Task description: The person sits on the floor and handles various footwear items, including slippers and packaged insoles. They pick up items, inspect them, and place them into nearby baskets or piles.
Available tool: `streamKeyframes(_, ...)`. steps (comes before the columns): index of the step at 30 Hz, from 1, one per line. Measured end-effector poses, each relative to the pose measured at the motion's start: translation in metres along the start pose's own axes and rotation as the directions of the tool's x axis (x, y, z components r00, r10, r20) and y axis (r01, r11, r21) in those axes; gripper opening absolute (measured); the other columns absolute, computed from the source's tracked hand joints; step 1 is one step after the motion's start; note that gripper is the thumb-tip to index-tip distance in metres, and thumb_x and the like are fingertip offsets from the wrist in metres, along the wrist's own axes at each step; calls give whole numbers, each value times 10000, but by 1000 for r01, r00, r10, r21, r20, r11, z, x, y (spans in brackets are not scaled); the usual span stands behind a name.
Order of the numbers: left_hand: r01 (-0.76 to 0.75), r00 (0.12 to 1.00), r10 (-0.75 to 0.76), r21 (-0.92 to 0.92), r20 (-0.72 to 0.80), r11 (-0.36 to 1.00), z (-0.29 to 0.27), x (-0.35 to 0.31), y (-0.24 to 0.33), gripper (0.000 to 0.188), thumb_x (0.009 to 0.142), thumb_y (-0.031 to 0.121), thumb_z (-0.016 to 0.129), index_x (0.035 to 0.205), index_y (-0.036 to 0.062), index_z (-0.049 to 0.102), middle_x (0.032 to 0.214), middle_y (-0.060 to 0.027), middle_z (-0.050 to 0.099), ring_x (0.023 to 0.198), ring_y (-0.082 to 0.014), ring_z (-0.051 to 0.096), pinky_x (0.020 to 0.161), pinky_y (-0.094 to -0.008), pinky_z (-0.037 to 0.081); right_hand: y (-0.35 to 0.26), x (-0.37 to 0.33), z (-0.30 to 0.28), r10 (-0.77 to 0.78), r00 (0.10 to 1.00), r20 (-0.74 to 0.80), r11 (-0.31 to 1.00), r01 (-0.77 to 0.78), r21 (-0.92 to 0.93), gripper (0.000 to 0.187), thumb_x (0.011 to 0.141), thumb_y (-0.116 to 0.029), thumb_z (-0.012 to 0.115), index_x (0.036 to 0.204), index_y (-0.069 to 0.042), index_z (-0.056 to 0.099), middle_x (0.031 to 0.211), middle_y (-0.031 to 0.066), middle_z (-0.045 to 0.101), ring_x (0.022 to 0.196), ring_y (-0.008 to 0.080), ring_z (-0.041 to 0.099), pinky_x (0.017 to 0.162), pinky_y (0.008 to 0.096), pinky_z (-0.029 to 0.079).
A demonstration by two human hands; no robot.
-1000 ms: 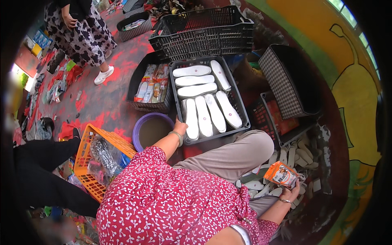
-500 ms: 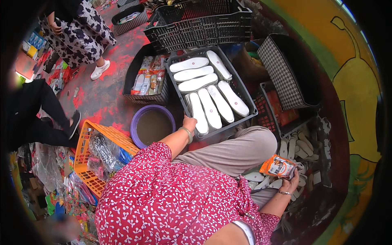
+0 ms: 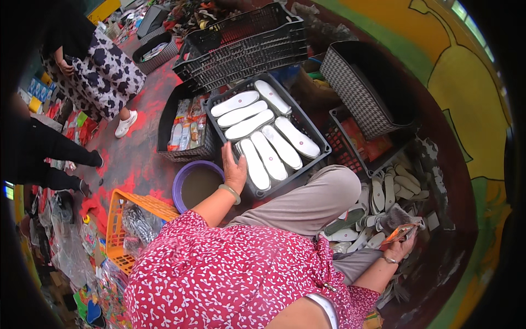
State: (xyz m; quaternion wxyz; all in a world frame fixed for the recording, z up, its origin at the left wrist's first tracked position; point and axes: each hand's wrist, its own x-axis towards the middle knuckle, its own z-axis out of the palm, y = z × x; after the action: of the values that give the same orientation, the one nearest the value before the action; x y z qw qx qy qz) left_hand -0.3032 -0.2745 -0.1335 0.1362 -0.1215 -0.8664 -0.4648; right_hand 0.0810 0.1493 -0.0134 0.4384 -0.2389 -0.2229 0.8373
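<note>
Packet [image 3: 399,234], orange, nearly edge-on, long axis slanting up rightward, between right hand [image 3: 402,249] fingers; left hand [image 3: 235,174], fingers parted, beside crate [image 3: 296,169]; red-blotched floor [image 3: 131,159]; painted wall [image 3: 463,109].

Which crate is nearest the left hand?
The dark crate filled with white insoles, right beside the left hand; the orange crate and the black crate behind lie farther off.

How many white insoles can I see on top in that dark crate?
8 white insoles show on top in the dark crate: three far left, one far right, four side by side toward the near end. Others may be hidden beneath.
</note>
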Motion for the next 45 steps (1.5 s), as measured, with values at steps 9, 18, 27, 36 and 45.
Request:
streamKeyframes(9, 742, 180, 588, -502, 789, 446, 41, -3, 276, 391, 946, 343, 426, 1130, 15, 534, 1082, -98, 593, 1032, -181, 558, 890, -307, 443, 23, -21, 102, -336, 942, -11, 900, 317, -299, 166, 890, -79, 522, 1052, -46, 538, 933, 59, 608, 819, 161, 610, 671, 285, 519)
streamKeyframes(18, 938, -297, 711, 54, 637, 343, 135, -70, 368, 690, 877, 564, 404, 1288, 13, 351, 1172, -139, 540, 1044, -228, 565, 907, -366, 444, 19, 17, 93, -320, 909, 267, 827, 406, -390, 176, 884, -33, 510, 1054, -42, 551, 923, 30, 612, 763, 103, 590, 651, 223, 493)
streamKeyframes(27, 929, -216, 526, 6, 822, 371, 171, -94, 342, 603, 774, -71, 526, 1336, 38, 339, 1051, -114, 596, 879, -171, 633, 774, -302, 531, -15, 34, 49, -378, 926, -16, 916, 371, -152, 184, 874, -45, 515, 1056, -36, 543, 981, 59, 608, 860, 155, 606, 751, 277, 503)
streamKeyframes(36, 966, -135, 552, -14, 823, 258, 178, -83, 343, 452, 829, -1, 510, 1267, 30, 400, 1112, -121, 574, 949, -196, 614, 821, -347, 516, -41, -2, 49, -24, 804, 594, 798, 373, -474, 511, 886, -328, 511, 1275, -6, 436, 1397, 130, 337, 1306, 267, 296, 1072, 393, 227)
streamKeyframes(45, 767, -278, 568, -177, 775, 616, 173, -82, 333, 270, 862, 88, 552, 1120, 9, 566, 1045, -50, 612, 929, -128, 587, 842, -285, 468, 24, 2, 68, -110, 707, 699, -433, 598, -674, 414, 817, -400, 556, 1059, -65, 585, 1220, 115, 473, 1170, 308, 409, 954, 447, 314)
